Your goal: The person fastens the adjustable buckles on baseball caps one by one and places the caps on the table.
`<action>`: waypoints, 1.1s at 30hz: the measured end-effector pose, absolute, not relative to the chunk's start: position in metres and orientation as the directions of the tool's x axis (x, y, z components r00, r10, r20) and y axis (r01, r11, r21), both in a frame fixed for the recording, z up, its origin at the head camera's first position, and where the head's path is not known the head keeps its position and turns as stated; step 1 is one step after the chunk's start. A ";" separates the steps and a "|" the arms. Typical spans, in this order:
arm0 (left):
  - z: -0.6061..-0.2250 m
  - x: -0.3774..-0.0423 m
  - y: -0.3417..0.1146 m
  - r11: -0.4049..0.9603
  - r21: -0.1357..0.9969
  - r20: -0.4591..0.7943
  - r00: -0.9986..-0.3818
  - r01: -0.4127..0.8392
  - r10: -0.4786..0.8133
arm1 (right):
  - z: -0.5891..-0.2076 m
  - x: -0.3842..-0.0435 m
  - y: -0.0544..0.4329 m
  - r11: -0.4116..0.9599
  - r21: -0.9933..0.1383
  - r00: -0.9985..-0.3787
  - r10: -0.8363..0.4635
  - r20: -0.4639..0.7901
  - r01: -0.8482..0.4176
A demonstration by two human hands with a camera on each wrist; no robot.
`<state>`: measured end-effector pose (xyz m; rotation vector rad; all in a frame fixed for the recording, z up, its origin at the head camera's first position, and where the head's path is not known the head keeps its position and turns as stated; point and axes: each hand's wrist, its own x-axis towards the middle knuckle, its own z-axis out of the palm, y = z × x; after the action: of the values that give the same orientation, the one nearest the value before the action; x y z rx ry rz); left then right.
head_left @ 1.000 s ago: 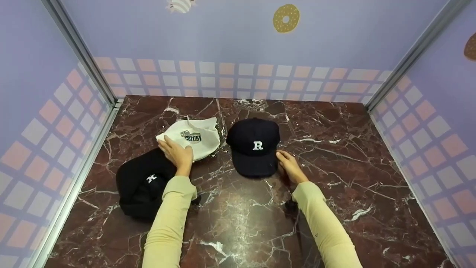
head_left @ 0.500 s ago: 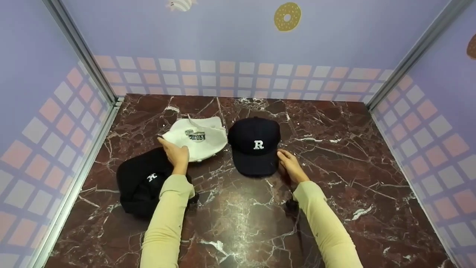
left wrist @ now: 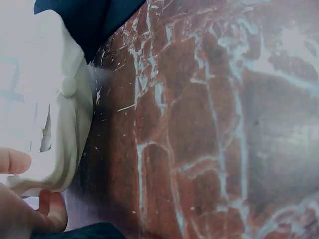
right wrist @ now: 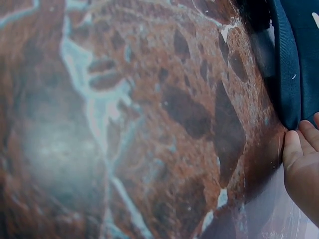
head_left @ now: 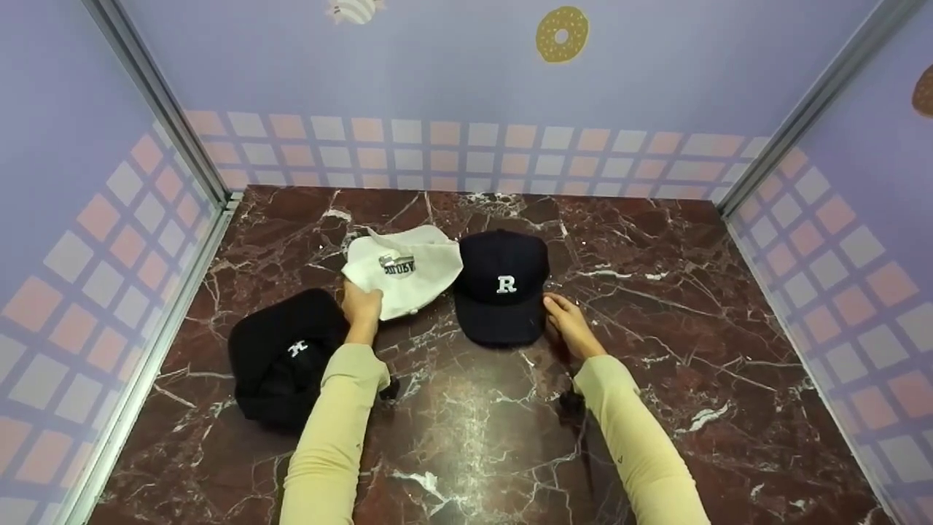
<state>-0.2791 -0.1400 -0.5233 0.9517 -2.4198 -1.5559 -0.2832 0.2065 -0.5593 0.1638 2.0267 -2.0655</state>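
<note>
My left hand [head_left: 362,313] grips the near-left edge of a white baseball cap [head_left: 426,281], with upside-down dark lettering facing up. In the left wrist view, thumb and curled fingers pinch that edge of the white cap [left wrist: 72,134]. The cap's right end meets the crown of a navy baseball cap [head_left: 499,255], which bears a white R and has its brim toward me. My right hand [head_left: 572,328] holds the right edge of the navy brim by its fingertips, as the right wrist view also shows on the navy cap [right wrist: 288,64].
A black cap [head_left: 273,394] with a white letter lies tilted at the left, partly behind my left forearm. All rest on a dark red marble-patterned table [head_left: 466,430]. Lilac panels [head_left: 452,80] with pink and white squares enclose the back and both sides.
My left hand has moved right with the white cap, bringing it from beside the navy cap up against its left side. The right hand and navy cap have stayed almost still.
</note>
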 end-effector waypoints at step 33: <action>-0.539 -0.265 -0.103 0.387 0.865 -0.209 -0.931 -0.319 -0.301 | -0.550 -0.286 0.209 -0.041 -0.967 -0.968 -0.018 -0.250 0.251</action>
<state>-0.2646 -0.1027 -0.5389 0.5883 -2.6310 -1.6477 -0.2858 0.2085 -0.5503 0.2515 2.0355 -2.1250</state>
